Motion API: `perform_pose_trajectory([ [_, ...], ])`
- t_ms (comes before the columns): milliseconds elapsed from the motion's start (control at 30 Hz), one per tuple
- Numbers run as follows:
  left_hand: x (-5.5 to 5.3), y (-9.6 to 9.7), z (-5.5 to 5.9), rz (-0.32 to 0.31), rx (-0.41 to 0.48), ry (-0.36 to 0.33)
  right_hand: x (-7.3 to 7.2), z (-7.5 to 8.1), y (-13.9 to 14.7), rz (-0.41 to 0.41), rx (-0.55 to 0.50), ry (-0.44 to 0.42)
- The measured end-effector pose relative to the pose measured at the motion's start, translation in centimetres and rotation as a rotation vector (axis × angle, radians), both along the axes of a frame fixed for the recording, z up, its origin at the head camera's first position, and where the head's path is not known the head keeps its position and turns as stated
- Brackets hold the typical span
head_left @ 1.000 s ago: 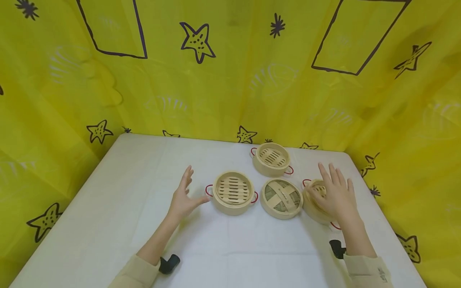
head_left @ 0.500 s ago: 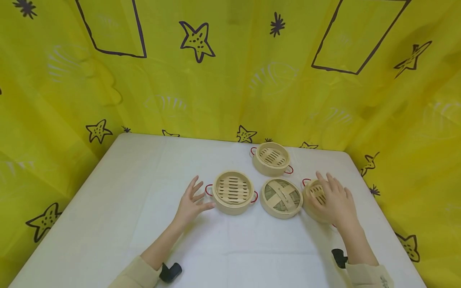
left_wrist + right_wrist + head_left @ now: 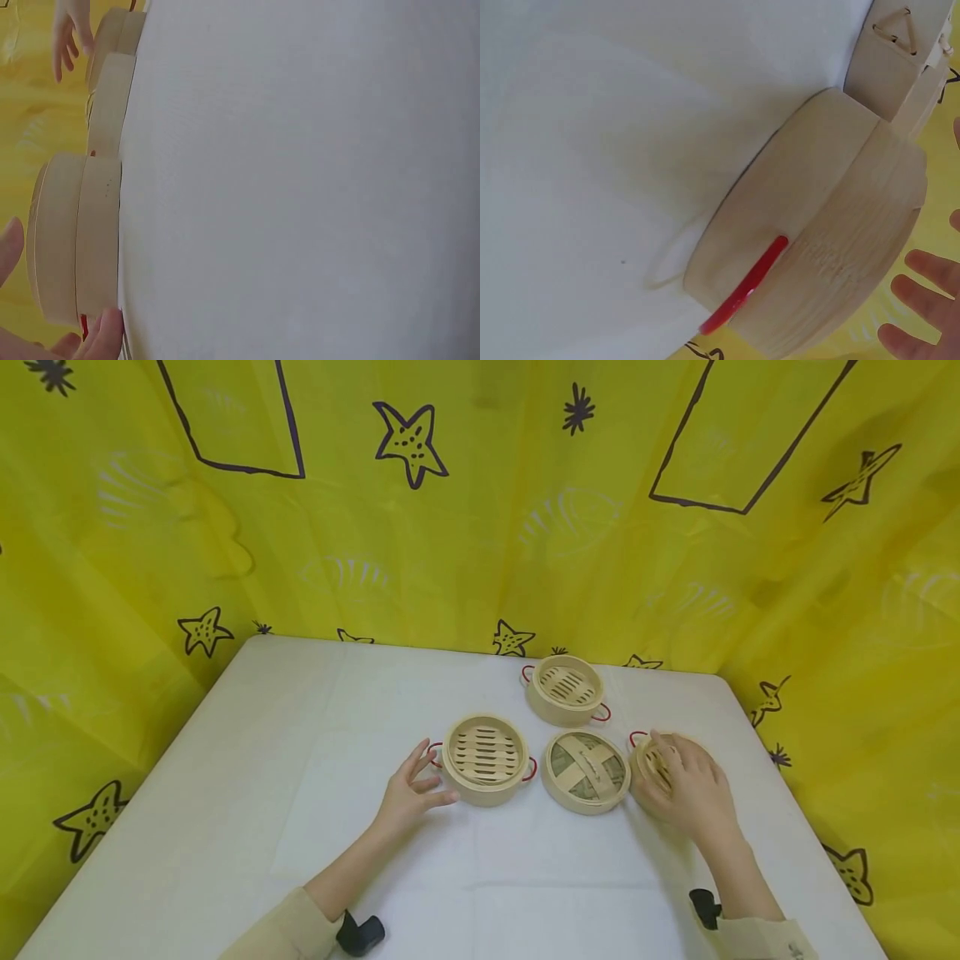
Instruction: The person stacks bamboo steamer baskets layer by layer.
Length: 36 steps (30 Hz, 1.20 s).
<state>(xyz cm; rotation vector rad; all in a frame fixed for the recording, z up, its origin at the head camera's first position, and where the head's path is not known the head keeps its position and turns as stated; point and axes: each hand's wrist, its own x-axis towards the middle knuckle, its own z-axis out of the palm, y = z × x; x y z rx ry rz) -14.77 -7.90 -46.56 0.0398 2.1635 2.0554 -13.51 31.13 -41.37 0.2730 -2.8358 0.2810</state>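
Three round bamboo steamer baskets with red handles and a steamer lid are on the table. My left hand [image 3: 408, 793] is beside the left steamer basket [image 3: 486, 795], thumb and fingers spread apart. In the left wrist view its fingertips [image 3: 109, 334] are low by that basket's red handle. Over the right steamer basket [image 3: 810, 217] is my right hand [image 3: 693, 789], hiding much of its slatted top in the head view. The right wrist view has its fingers [image 3: 926, 300] spread just off the basket's upper edge. Between these baskets lies the woven lid [image 3: 587, 772].
The third steamer basket [image 3: 566, 693] stands behind the lid, close to the table's back edge. White cloth covers the table [image 3: 337, 693]. A yellow curtain [image 3: 472, 543] with star drawings hangs around the back and sides.
My left hand has moved right and forward to the left basket's handle. My right hand has lowered over the right basket, its fingers bending more. The baskets and lid have stayed put.
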Motion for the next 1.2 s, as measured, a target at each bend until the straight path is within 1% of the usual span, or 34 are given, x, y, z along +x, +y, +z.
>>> perform_pose_trajectory([
  [100,0.0,0.1,-0.2,0.003,-0.002,0.004,0.0,-0.3,0.0,0.013,0.019,0.011],
  [200,0.0,0.2,-0.3,0.008,-0.009,0.007,0.2,-0.4,0.0,0.006,0.035,-0.018],
  [300,-0.1,0.3,-0.3,0.023,-0.014,0.003,0.3,-0.6,0.0,0.001,0.050,-0.043],
  [500,-0.1,0.7,-0.1,0.037,0.016,-0.008,0.6,-1.1,0.0,-0.001,0.094,-0.029],
  [633,0.0,0.8,0.0,0.041,0.015,-0.015,0.7,-1.3,0.0,-0.019,0.100,-0.043],
  [700,0.1,0.8,0.4,0.047,0.020,-0.022,0.7,-1.4,0.0,-0.032,0.101,-0.062],
  [800,0.4,1.0,1.3,0.054,0.018,-0.026,0.8,-1.4,0.0,-0.047,0.107,-0.085],
  [867,0.6,1.1,1.8,0.057,0.009,-0.021,0.8,-1.5,0.0,-0.048,0.109,-0.084],
  [900,0.6,1.2,1.9,0.058,0.002,-0.015,0.8,-1.5,0.0,-0.047,0.111,-0.075],
  [967,0.5,1.2,1.6,0.064,-0.008,-0.008,0.8,-1.7,0.0,-0.041,0.117,-0.053],
  [1133,-0.1,1.4,-0.1,0.092,-0.044,0.004,0.9,-2.0,0.0,-0.034,0.125,-0.028],
  [1200,-0.3,1.5,-0.4,0.103,-0.058,0.003,0.9,-2.0,0.0,-0.035,0.127,-0.024],
])
